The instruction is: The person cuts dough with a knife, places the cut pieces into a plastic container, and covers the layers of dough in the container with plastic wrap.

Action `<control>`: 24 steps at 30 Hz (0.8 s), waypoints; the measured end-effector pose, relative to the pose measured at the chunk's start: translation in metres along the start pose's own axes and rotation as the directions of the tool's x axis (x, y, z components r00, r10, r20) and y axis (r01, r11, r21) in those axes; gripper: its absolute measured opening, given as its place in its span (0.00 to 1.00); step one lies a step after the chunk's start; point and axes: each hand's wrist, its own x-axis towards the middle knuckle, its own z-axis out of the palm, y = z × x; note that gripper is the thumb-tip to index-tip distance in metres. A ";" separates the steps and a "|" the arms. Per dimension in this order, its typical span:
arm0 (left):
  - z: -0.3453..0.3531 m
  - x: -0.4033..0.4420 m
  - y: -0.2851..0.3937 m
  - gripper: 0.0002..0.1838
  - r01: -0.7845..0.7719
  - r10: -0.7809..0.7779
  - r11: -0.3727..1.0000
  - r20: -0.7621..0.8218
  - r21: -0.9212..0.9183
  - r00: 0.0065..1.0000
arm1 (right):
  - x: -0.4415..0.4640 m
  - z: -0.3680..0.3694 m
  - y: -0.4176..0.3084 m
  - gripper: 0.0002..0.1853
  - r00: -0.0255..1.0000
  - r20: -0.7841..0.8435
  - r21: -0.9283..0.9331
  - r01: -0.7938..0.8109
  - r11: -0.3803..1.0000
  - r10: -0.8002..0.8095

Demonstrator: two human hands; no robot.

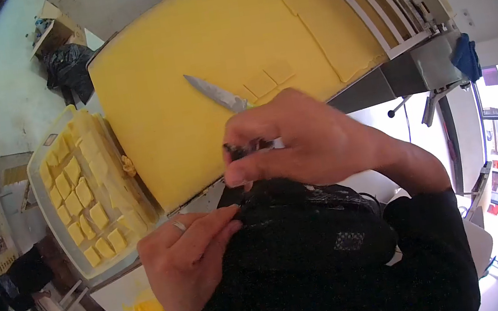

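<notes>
My left hand [184, 263], with a ring on one finger, is closed at the edge of a black bag [304, 227] worn against my front. Its fingertips pinch the bag's edge, though exactly what lies between them is hidden. Just above the bag, my right hand [304, 141] is curled with thumb and fingers around a small dark object [239, 150] that I cannot make out. Beyond that hand a knife [214, 91] lies on the yellow work surface [169, 128], its handle partly covered by the hand. Cut square pieces [261, 84] of thin yellow dough lie beside the blade.
At the left stands a clear plastic tub [45, 197] holding several yellow dough blocks. A metal guard with bars [362, 6] crosses the surface's far right end, near a thin dough sheet [334, 35]. A black plastic bag [68, 66] sits at the back left.
</notes>
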 end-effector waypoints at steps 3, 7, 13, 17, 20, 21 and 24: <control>-0.005 0.000 0.003 0.09 -0.011 0.012 0.999 -0.042 0.038 0.999 | -0.021 -0.004 -0.012 0.05 0.980 -0.155 -0.166 0.101 0.981 -0.127; -0.032 -0.006 0.018 0.08 -0.026 0.035 0.985 -0.049 0.173 0.998 | -0.052 -0.019 -0.011 0.08 0.903 -0.228 -0.255 0.305 0.918 -0.364; -0.059 -0.019 0.023 0.06 -0.026 0.050 0.935 -0.060 0.354 0.997 | -0.101 -0.042 -0.005 0.07 0.954 -0.197 -0.232 0.178 0.956 -0.226; -0.062 -0.022 0.012 0.06 -0.014 0.016 0.934 -0.004 0.356 1.000 | -0.124 -0.053 0.011 0.05 0.999 -0.016 -0.165 0.044 0.985 -0.047; -0.062 -0.022 0.011 0.05 -0.026 0.021 0.947 0.019 0.321 1.000 | -0.137 -0.059 0.029 0.05 0.987 0.149 -0.041 -0.053 0.998 0.059; -0.061 -0.022 0.010 0.05 -0.028 0.021 0.953 0.026 0.303 0.999 | -0.140 -0.062 0.034 0.06 0.966 0.244 0.035 -0.101 0.994 0.090; -0.066 -0.020 -0.007 0.10 -0.100 0.099 0.976 0.016 0.191 0.995 | -0.144 -0.065 0.043 0.10 0.946 0.305 0.067 -0.140 0.988 0.113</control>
